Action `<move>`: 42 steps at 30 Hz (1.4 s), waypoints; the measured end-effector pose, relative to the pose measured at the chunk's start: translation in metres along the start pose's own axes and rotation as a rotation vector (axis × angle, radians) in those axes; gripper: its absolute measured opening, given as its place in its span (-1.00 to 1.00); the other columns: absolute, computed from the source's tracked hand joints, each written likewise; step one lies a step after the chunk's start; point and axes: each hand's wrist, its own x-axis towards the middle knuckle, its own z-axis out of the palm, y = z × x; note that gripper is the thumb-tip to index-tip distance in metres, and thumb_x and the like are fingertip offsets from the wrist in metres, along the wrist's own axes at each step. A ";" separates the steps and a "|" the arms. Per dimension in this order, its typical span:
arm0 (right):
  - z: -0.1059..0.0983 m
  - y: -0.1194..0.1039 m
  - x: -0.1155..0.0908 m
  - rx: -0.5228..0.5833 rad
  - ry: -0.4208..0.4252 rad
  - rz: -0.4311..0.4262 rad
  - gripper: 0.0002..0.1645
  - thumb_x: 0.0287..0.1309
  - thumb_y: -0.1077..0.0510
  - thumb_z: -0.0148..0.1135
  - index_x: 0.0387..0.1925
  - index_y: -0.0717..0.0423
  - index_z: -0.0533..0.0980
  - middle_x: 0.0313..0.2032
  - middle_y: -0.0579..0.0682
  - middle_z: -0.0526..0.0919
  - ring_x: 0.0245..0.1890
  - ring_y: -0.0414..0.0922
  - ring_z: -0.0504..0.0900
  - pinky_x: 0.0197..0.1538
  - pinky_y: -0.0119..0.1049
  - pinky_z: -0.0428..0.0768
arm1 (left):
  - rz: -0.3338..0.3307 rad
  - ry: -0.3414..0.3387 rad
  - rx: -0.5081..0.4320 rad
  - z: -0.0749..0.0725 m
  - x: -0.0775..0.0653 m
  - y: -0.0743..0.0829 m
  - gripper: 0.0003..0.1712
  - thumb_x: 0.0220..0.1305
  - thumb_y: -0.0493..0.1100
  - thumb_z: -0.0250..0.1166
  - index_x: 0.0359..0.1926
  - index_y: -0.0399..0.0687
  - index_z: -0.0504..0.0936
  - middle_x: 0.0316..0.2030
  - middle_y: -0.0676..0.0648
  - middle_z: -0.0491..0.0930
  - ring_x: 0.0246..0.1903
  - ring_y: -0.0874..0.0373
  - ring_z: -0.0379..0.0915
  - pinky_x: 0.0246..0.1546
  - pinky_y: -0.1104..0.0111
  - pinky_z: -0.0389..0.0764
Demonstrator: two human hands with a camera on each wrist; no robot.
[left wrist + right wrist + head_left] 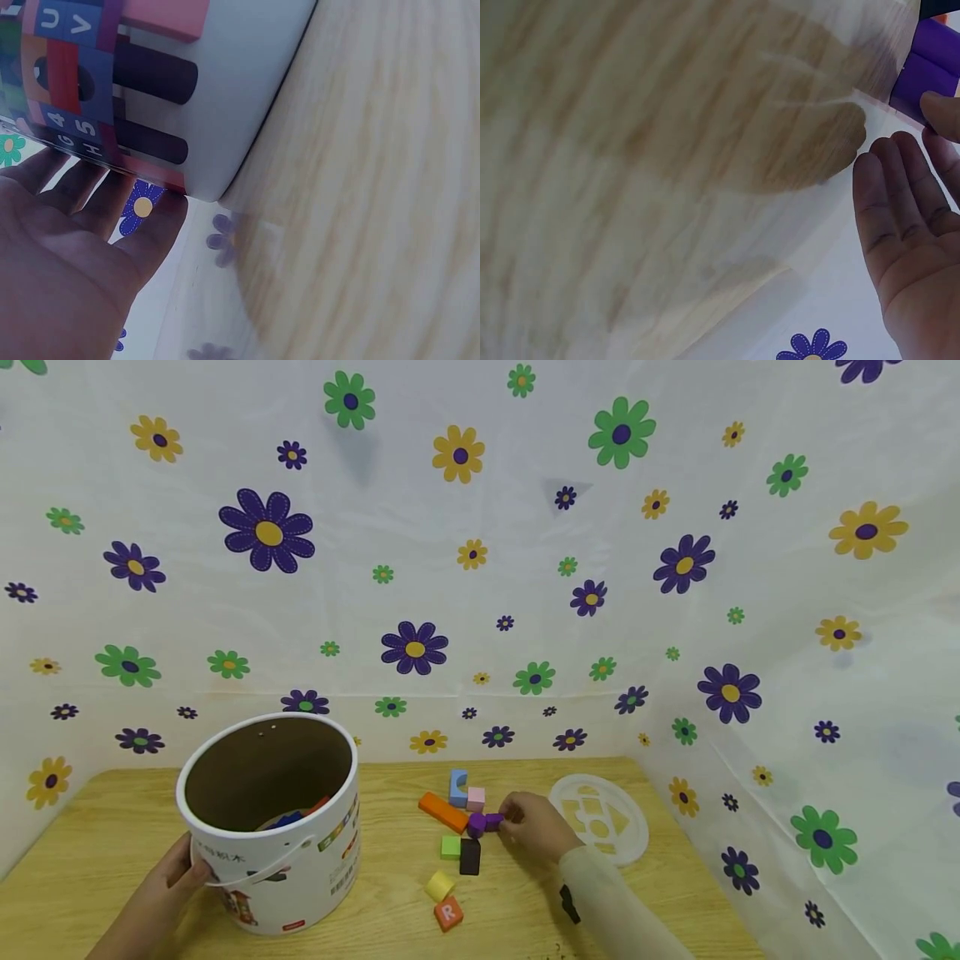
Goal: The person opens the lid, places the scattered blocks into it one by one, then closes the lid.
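Note:
My left hand (168,881) rests against the left side of a white toy-block bucket (322,868), thumb near its handle. In the left wrist view, the fingers (105,202) stretch out fairly straight to the bucket's printed side. Thumb and fingertips of my right hand (536,822) pinch a small purple block (493,821) at its right end. A second purple block (476,825) sits just left of it. In the right wrist view, the thumb (943,112) overlaps the purple block's corner, while the other fingers extend loosely.
Around the purple blocks lie an orange bar (442,812), a blue arch block (457,787), and pink, green and black blocks. Nearer are a yellow cylinder (440,886) and an orange R block (448,913). A white shape-sorter lid (637,831) lies right. Flowered sheeting surrounds the table.

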 end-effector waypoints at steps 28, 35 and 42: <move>-0.037 -0.056 -0.012 0.073 0.108 -0.130 -0.95 0.37 0.11 0.38 -0.18 -0.05 0.66 -0.29 -0.24 0.68 -0.27 -0.27 0.62 -0.09 -0.32 0.70 | 0.079 0.010 -0.086 0.003 -0.001 -0.001 -0.11 0.67 0.15 -0.13 0.58 -0.45 -0.20 0.04 0.69 0.19 0.02 0.78 0.21 0.00 0.65 0.46; -0.041 -0.100 -0.006 0.075 0.171 -0.243 -0.90 0.38 0.12 0.37 -0.11 -0.02 0.65 -0.21 -0.21 0.69 -0.23 -0.27 0.62 -0.09 -0.39 0.69 | 0.038 -0.003 -0.080 0.004 -0.001 0.002 -0.09 0.67 0.19 -0.17 0.60 -0.41 -0.26 0.46 -0.22 0.18 -0.02 0.84 0.13 0.00 0.66 0.46; -0.043 -0.141 -0.001 0.131 0.263 -0.410 -0.85 0.37 0.17 0.37 -0.07 0.07 0.66 -0.19 -0.11 0.70 -0.23 -0.23 0.64 -0.14 -0.42 0.70 | 0.031 0.005 -0.080 0.005 -0.001 0.004 -0.10 0.67 0.18 -0.17 0.60 -0.40 -0.26 0.47 -0.46 0.00 -0.02 0.86 0.11 0.00 0.66 0.44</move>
